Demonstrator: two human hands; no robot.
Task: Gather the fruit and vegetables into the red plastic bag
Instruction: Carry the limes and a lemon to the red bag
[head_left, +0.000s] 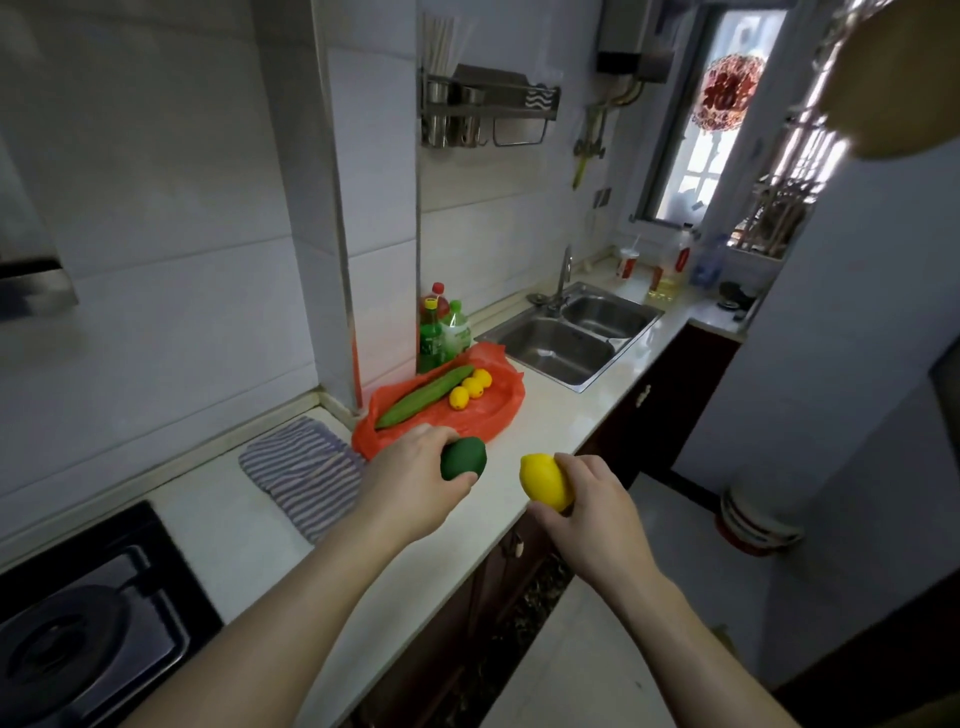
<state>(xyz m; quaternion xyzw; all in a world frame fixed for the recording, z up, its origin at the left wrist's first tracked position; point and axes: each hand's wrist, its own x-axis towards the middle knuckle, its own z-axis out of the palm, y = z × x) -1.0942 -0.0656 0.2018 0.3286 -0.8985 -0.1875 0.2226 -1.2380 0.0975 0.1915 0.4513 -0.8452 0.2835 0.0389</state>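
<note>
Now my left hand (410, 478) grips a green avocado (464, 458) and my right hand (587, 506) holds a lemon (545, 482), both near the red plastic bag (483, 410).

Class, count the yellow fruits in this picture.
4. Three small ones lie on the red bag beside the cucumber; the right hand holds the lemon. None seems hidden.
</note>
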